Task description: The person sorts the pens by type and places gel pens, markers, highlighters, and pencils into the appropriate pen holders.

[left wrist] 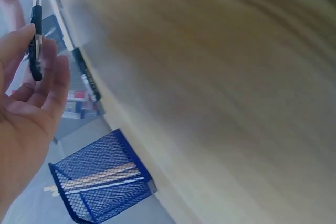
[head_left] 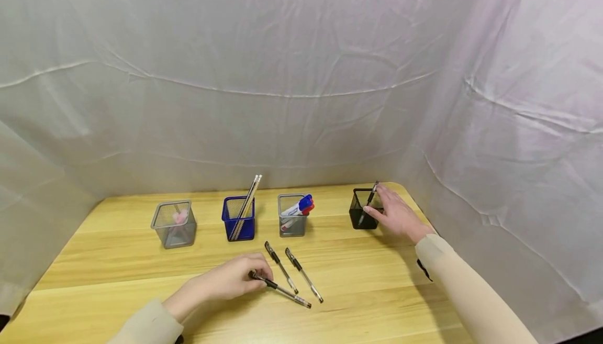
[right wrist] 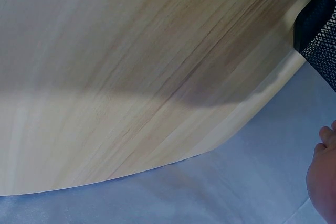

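Note:
My left hand [head_left: 237, 278] pinches a black-capped gel pen [head_left: 286, 292] near its cap, low over the table; the left wrist view shows the pen [left wrist: 35, 40] between thumb and fingers. Two similar gel pens, one left [head_left: 281, 267] and one right [head_left: 304, 276], lie just beyond. My right hand [head_left: 398, 213] is at the right side of a black mesh pen cup [head_left: 356, 217], thumb and fingers spread apart. Another gel pen [head_left: 371, 197] leans inside that cup, its top close to the fingertips. The right wrist view catches only part of the hand [right wrist: 323, 174] and the black cup [right wrist: 323, 40].
A blue mesh cup [head_left: 238, 218] holds pencils. Beside it, a grey mesh cup [head_left: 292, 233] has blue and red markers. A silver mesh cup [head_left: 175, 235] with something pink inside stands at left. Pale curtains [head_left: 282, 124] surround the wooden table [head_left: 367, 291].

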`<state>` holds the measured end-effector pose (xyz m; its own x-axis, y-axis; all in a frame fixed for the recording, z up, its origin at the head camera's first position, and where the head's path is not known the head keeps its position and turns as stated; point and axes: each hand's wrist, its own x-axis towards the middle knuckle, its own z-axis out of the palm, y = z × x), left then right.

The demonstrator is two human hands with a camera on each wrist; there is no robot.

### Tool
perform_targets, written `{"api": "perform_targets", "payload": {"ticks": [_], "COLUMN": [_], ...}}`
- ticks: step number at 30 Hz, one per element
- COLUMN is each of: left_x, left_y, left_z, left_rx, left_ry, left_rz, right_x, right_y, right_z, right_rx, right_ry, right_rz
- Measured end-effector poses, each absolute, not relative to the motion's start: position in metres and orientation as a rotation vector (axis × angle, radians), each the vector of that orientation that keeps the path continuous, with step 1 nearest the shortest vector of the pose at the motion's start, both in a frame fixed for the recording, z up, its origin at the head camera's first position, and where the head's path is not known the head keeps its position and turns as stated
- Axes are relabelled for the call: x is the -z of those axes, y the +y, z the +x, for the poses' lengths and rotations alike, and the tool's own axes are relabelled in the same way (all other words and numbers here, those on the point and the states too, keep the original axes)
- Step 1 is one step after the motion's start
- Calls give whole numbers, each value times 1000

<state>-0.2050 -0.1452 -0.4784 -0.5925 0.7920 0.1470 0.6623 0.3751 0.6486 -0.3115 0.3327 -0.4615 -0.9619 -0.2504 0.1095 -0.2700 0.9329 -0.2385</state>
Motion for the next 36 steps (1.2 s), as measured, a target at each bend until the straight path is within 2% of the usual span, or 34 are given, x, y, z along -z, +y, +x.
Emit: {"api": "perform_targets", "payload": {"ticks": [11, 16, 36], "left_x": [459, 453, 423], "left_y": [-138, -130, -73], "left_z": [-199, -197, -203], "left_rx": [-1210, -1316, -1683], "left_ry": [2409, 2380, 2250], "left_rz": [1189, 1224, 1172], "right_x": [462, 462, 460], "right_y": [332, 332, 333], "right_z": [-310, -310, -310], "right_rx": [-386, -385, -397], "right_ry": [-3004, -2999, -3023], "right_rz": [406, 409, 391]}}
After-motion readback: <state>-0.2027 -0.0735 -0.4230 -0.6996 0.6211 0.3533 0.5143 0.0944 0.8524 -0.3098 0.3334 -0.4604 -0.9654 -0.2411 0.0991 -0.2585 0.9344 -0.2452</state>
